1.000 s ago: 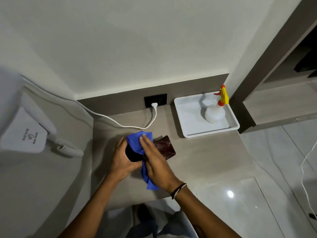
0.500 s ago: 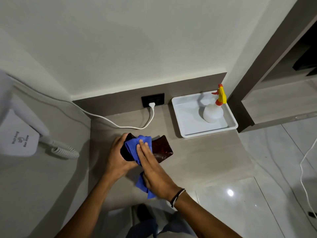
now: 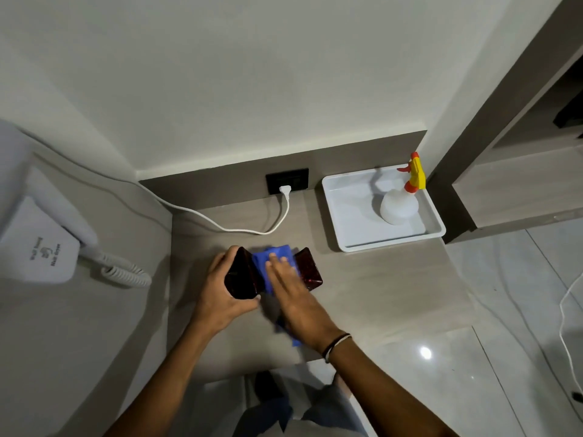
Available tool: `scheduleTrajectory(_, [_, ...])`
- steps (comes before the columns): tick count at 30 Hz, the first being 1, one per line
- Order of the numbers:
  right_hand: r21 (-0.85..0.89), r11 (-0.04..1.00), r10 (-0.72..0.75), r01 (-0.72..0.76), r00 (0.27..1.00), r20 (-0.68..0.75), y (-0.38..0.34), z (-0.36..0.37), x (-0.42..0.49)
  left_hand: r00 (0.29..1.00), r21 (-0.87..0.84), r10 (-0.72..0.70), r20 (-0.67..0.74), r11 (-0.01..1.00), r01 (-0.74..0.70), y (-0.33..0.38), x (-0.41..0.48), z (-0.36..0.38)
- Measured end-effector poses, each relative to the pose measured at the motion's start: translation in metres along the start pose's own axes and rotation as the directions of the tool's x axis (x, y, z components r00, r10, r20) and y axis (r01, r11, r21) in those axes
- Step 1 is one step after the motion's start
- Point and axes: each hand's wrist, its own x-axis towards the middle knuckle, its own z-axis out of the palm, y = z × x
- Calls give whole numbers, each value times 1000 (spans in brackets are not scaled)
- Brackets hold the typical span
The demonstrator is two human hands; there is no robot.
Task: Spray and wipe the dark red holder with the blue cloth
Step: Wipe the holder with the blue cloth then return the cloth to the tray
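The dark red holder (image 3: 307,269) lies on the beige counter (image 3: 378,288), near its left side. My left hand (image 3: 220,294) grips the holder's left end. My right hand (image 3: 291,294) lies flat on the blue cloth (image 3: 268,263) and presses it onto the middle of the holder. A tail of the cloth hangs out under my right wrist. The spray bottle (image 3: 399,206), white with a yellow and red trigger head, stands upright in the white tray (image 3: 353,225) at the back right, apart from both hands.
A white cable (image 3: 220,227) runs from a black wall socket (image 3: 287,181) across the back of the counter. A wall-mounted white hair dryer (image 3: 41,244) with a coiled cord hangs at the left. Shiny floor tiles and a wooden shelf unit lie to the right.
My right hand has slid the blue cloth to the right along the holder, so the holder's dark left end shows now. My left hand keeps its hold.
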Motion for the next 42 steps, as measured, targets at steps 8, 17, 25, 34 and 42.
scheduleTrajectory(8, [235, 965, 121, -120, 993, 10, -10, -7, 3, 1000, -5, 23, -9, 1000, -23, 2, 7, 12])
scheduleTrajectory(17, [-39, 992, 123, -120, 989, 82, 29, -12, 2, 998, -38, -41, -42, 999, 39, -9, 4, 7])
scheduleTrajectory(25, [666, 566, 654, -486, 756, -4, 44, -37, -4, 934, -339, -343, -95, 894, 294, -10, 14, 6])
scheduleTrajectory(34, [743, 444, 706, -500, 706, 53, 34, -33, 14, 945, -163, -255, 207, 943, 291, -16, 12, -4])
scheduleTrajectory(42, [376, 924, 101, -72, 993, -58, -39, 2, 13, 998, -50, -50, 26, 997, 51, -1, 11, 0])
